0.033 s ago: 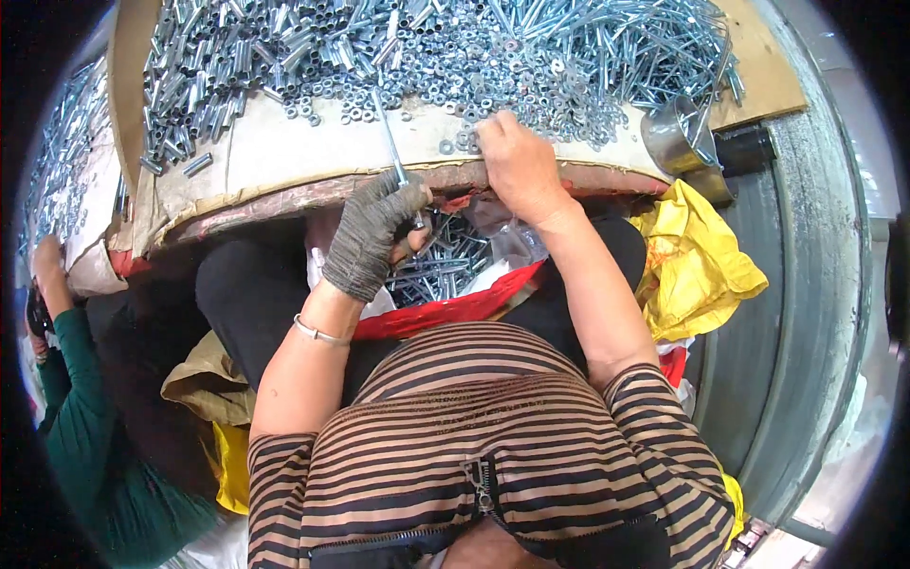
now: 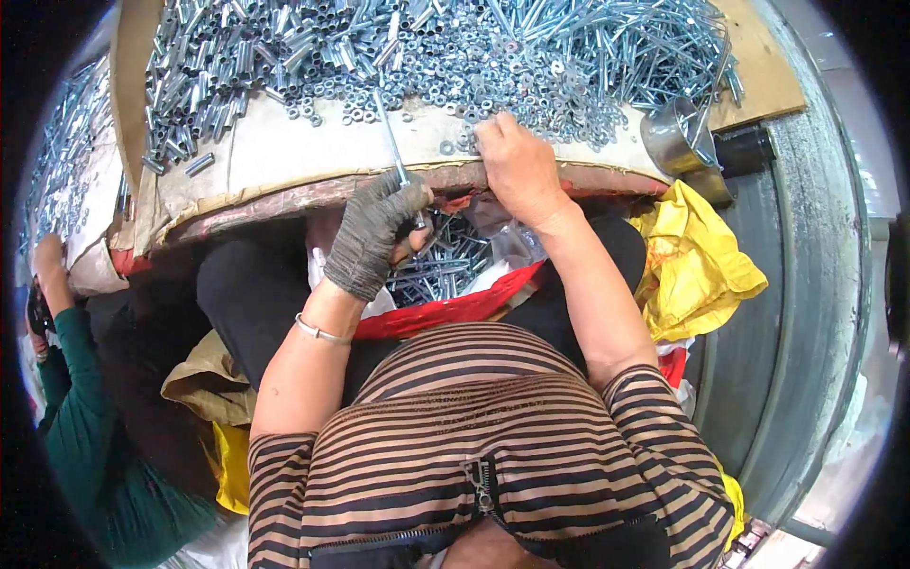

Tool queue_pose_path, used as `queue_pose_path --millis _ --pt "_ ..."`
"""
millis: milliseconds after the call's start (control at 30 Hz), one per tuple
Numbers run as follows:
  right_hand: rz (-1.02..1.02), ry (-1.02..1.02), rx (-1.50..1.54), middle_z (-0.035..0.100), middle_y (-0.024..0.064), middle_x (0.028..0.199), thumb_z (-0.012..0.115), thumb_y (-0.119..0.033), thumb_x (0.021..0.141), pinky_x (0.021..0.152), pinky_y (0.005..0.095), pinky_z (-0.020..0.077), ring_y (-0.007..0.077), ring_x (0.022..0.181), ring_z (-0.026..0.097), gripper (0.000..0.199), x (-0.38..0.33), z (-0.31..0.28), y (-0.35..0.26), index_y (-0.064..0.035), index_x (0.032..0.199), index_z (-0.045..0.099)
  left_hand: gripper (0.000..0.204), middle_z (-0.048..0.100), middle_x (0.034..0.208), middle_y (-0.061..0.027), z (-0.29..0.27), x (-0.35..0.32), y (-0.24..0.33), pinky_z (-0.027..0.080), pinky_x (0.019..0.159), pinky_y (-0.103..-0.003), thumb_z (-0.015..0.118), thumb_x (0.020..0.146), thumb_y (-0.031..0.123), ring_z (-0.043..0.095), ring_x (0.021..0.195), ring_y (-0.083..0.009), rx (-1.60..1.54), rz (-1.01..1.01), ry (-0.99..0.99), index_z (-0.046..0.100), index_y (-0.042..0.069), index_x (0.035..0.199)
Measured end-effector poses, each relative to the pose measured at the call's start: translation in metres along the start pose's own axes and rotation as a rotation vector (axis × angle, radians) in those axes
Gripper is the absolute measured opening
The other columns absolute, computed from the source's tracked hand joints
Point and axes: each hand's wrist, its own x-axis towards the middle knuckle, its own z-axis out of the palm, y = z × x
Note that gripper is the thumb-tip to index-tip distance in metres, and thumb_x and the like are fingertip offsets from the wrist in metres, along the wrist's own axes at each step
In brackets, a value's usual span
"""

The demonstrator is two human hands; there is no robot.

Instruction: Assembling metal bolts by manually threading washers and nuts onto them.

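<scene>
At the near edge of the work board, the left hand, in a grey knit glove, is closed around the lower end of 1 long bolt, whose shank slants up and away over the board. The fingers wrap the bolt firmly, with the thumb side uppermost. The right hand is bare and lies knuckles-up just to the right, fingertips curled down onto loose washers and nuts; whether it pinches one between the fingertips cannot be told.

The bolt looks like plated steel: stiff, light for 1 piece, smooth and likely a bit slippery, so the glove's weave should help. Holding it low near the head, as now, leaves the threaded end free. The small washers are likely fiddly, best picked by their rim with bare fingertips.

Beyond the hands lie short metal tubes heaped at the left and a tangle of long bolts at the right, beside a metal scoop. Below the board, a bag of finished pieces rests in the lap. At far left another person's green sleeve shows.
</scene>
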Motion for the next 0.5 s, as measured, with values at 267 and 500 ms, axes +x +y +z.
queue_pose_path --millis 267,500 --pt "0.006 -0.083 -0.225 0.061 0.0148 0.08 0.049 -0.007 0.085 0.055 0.0396 0.0518 0.0285 0.062 0.063 0.007 0.001 -0.003 -0.005 -0.0011 0.086 0.051 0.025 0.058 0.056 -0.0072 -0.004 0.001 -0.006 0.039 0.043 -0.031 0.058 0.086 0.029 0.053 0.045 -0.0172 0.429 0.045 -0.03 0.061 0.005 0.079" --pt "0.387 -0.237 1.16 0.057 0.0012 0.068 0.06 -0.01 0.088 0.043 0.0174 0.0432 0.0051 0.051 0.054 0.008 -0.001 -0.07 -0.013 -0.0026 0.09 0.059 0.025 0.063 0.077 -0.0161 0.007 -0.014 0.003 0.046 0.064 -0.047 0.058 0.083 0.033 0.061 0.073 -0.0366 1.292 0.222 -0.026 0.064 0.012 0.095"
